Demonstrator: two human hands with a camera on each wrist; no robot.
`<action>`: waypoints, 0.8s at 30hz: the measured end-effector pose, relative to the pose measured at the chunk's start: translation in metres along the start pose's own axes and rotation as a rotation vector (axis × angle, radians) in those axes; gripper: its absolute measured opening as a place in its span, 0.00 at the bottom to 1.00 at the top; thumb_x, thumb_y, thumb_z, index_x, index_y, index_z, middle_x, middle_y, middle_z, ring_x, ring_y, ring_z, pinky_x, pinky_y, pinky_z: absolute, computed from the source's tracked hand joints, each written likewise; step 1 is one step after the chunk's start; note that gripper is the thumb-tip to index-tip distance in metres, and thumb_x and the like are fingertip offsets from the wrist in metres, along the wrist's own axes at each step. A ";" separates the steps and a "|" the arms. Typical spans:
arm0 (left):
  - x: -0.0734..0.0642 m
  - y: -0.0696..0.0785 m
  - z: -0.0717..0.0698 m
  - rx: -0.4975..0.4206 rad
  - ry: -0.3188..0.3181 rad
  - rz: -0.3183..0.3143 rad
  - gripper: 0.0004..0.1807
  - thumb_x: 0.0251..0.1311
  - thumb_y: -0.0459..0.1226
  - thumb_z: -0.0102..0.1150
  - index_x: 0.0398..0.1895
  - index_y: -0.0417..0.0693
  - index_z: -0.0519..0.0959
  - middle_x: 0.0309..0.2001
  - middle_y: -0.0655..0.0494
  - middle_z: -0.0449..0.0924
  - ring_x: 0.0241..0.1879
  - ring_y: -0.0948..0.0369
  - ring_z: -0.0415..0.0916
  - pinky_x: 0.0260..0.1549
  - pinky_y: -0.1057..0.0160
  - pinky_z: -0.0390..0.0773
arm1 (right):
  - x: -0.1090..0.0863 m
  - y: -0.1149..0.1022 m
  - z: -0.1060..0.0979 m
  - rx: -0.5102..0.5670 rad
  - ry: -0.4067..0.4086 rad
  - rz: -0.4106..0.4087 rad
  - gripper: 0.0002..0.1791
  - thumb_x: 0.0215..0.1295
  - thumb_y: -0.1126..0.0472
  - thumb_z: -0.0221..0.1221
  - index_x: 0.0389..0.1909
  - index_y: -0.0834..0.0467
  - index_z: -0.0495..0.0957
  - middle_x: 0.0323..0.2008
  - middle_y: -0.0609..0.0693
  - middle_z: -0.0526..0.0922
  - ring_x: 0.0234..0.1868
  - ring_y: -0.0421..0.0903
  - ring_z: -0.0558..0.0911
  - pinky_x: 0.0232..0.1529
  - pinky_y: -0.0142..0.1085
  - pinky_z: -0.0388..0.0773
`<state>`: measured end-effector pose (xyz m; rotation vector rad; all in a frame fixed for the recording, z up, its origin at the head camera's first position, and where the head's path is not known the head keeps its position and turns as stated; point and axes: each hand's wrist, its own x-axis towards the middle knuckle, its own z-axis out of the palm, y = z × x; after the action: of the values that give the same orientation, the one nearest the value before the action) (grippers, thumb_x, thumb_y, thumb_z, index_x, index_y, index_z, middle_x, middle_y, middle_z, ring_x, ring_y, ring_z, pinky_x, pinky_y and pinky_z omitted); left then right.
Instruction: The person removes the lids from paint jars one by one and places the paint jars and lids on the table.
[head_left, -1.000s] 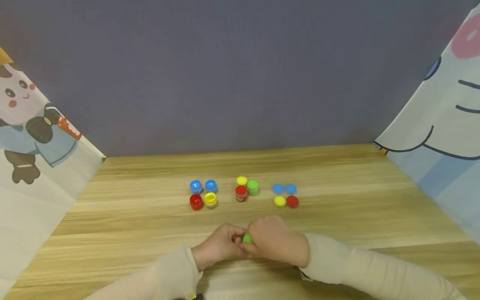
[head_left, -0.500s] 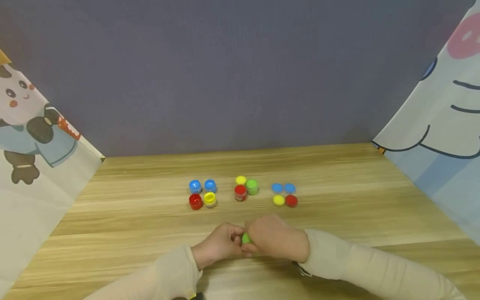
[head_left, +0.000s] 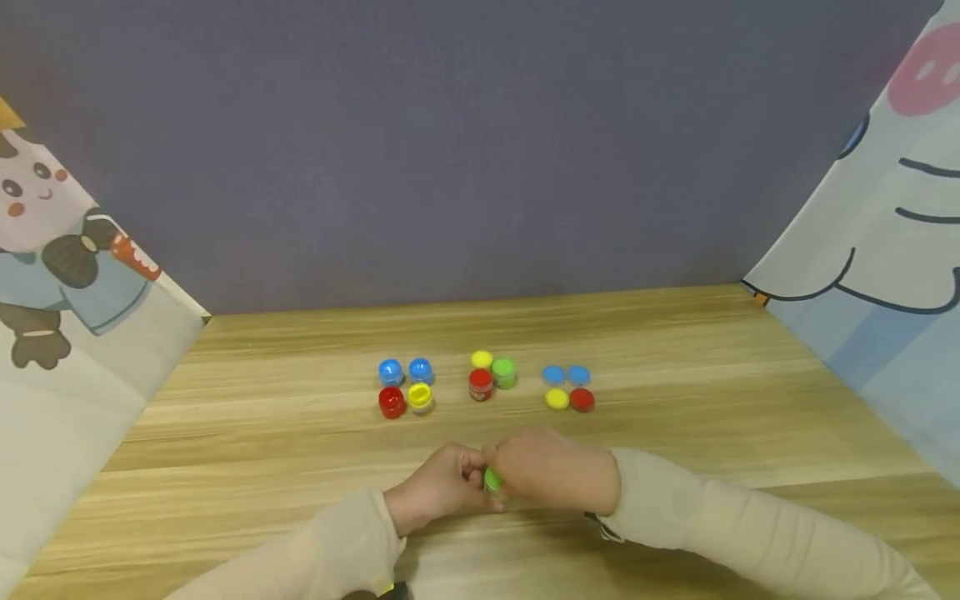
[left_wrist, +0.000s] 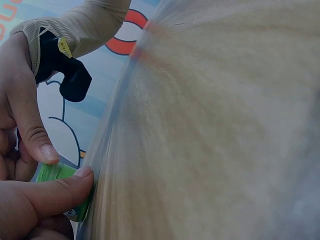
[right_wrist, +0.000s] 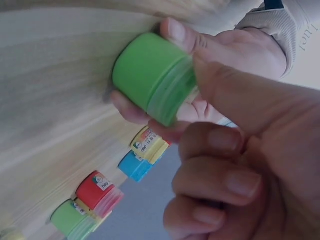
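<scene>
At the left edge of the head view, a white printed panel (head_left: 112, 417) carries a cartoon figure in blue. It meets the table (head_left: 247, 408), whose surface is wood-grained, pale and darker bands running roughly across the frame; its left edge slants down to the lower left corner. Behind, a plain grey-purple backdrop (head_left: 480, 158) fills the upper frame and meets the table's far edge in a nearly level line.

Left of centre on the wood stand two blue pots (head_left: 391, 373), with a red pot (head_left: 392, 404) and a yellow pot (head_left: 421, 399) just in front. At lower centre-left, a beige sleeve (head_left: 322, 542) leads to the left hand (head_left: 438, 486), its thumb and fingers clamped round a green jar (head_left: 492, 481) in the lower middle. Above it in the frame, a yellow jar (head_left: 482, 359), a red jar (head_left: 481, 385) and a second green jar (head_left: 505, 374) cluster together. The right hand (head_left: 553, 472) comes in from the right; its thumb and forefinger pinch the held jar's clear-looking end.

Right of centre lie four flat discs (head_left: 557, 399): two blue, one yellow, one red. On the far right, another panel (head_left: 892, 242) shows a pink patch and dark curved outlines.
</scene>
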<state>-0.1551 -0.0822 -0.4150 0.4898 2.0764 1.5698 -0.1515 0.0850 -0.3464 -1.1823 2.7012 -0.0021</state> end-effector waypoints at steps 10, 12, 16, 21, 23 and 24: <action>0.001 0.000 0.001 -0.007 0.021 -0.027 0.16 0.39 0.24 0.70 0.36 0.43 0.84 0.12 0.62 0.64 0.13 0.69 0.57 0.14 0.75 0.57 | -0.008 0.007 -0.003 -0.164 0.018 -0.177 0.28 0.58 0.71 0.59 0.61 0.52 0.70 0.17 0.40 0.63 0.15 0.34 0.58 0.17 0.23 0.60; 0.001 0.000 0.003 -0.014 0.027 -0.035 0.16 0.39 0.23 0.70 0.35 0.42 0.84 0.12 0.62 0.64 0.13 0.70 0.57 0.13 0.75 0.58 | -0.008 0.009 -0.002 -0.173 0.022 -0.199 0.34 0.57 0.72 0.60 0.65 0.50 0.67 0.17 0.39 0.63 0.15 0.34 0.58 0.17 0.23 0.61; -0.001 0.001 0.004 -0.020 0.029 -0.031 0.14 0.39 0.22 0.69 0.33 0.40 0.83 0.12 0.62 0.65 0.14 0.69 0.58 0.14 0.75 0.58 | -0.008 0.011 0.001 -0.024 0.022 -0.173 0.31 0.56 0.68 0.61 0.63 0.51 0.70 0.16 0.39 0.65 0.16 0.34 0.62 0.19 0.24 0.64; -0.001 0.001 0.003 0.003 0.037 -0.024 0.16 0.39 0.23 0.68 0.35 0.41 0.83 0.13 0.61 0.65 0.14 0.68 0.58 0.14 0.75 0.59 | -0.005 0.010 0.008 0.128 0.082 -0.121 0.15 0.58 0.58 0.62 0.48 0.54 0.79 0.15 0.38 0.64 0.15 0.33 0.62 0.18 0.25 0.64; -0.001 0.000 0.003 0.014 0.035 -0.016 0.16 0.39 0.22 0.68 0.35 0.40 0.83 0.14 0.61 0.66 0.15 0.68 0.59 0.15 0.75 0.60 | -0.005 0.009 0.012 0.139 0.128 -0.088 0.11 0.59 0.54 0.62 0.40 0.54 0.79 0.15 0.38 0.64 0.15 0.33 0.62 0.18 0.25 0.64; 0.000 0.000 0.003 0.020 0.035 -0.011 0.15 0.39 0.22 0.68 0.35 0.40 0.83 0.14 0.61 0.66 0.15 0.69 0.59 0.15 0.75 0.60 | -0.004 0.008 0.014 0.140 0.153 -0.067 0.11 0.58 0.52 0.62 0.38 0.54 0.79 0.15 0.38 0.65 0.15 0.33 0.62 0.17 0.25 0.63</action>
<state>-0.1535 -0.0801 -0.4160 0.4608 2.1191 1.5630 -0.1518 0.0945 -0.3596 -1.2782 2.7354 -0.2976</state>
